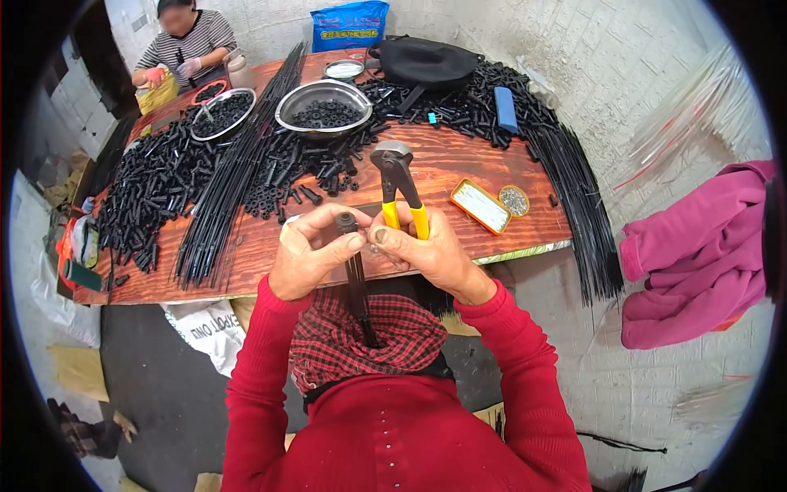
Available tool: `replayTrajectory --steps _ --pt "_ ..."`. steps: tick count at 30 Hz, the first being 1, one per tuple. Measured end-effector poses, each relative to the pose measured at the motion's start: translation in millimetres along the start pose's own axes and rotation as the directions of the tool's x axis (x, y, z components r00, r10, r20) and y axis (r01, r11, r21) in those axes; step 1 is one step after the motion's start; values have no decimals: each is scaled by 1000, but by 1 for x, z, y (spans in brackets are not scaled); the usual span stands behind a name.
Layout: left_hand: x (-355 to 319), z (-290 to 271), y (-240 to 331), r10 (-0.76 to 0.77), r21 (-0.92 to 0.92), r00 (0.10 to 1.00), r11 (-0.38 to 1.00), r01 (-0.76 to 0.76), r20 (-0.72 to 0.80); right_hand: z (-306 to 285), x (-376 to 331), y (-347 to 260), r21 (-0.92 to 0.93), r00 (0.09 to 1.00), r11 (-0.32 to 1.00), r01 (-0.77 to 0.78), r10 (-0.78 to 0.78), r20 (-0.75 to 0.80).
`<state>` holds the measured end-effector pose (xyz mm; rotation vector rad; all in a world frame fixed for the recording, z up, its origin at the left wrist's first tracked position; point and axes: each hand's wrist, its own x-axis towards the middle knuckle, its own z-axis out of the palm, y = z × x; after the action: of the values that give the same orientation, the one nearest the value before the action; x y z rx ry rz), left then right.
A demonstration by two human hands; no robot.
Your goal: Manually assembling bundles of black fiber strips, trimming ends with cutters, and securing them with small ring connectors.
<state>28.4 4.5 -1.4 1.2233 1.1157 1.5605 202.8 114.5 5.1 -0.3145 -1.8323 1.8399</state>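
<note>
At six o'clock below the pinching fingers of the left hand (316,250), a slim bundle of black rods (358,287) is hanging under a round black cap (347,221), seemingly steadied for work. The right hand (434,252) is gripping yellow-handled steel pliers (399,174). Towards eleven, a silver oval bowl (325,129) is holding black rings (326,114); towards two, a yellow rectangular tin (475,216), white sticks (478,203).

Bright, with fisheye-bent edges.
</note>
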Motion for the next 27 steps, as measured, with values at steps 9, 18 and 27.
replayTrajectory --steps 9,18,27 --pt "1 -7 1 -54 -32 999 998 54 3 12 -1 12 107 995 991 -80 86 -50" --pt "6 -4 -14 -40 -89 996 995 33 -83 12 2 28 -142 956 989 45 -84 -280" --pt "9 0 -14 -6 47 985 999 14 -171 7 -1 36 -274 943 960 63 -147 -299"
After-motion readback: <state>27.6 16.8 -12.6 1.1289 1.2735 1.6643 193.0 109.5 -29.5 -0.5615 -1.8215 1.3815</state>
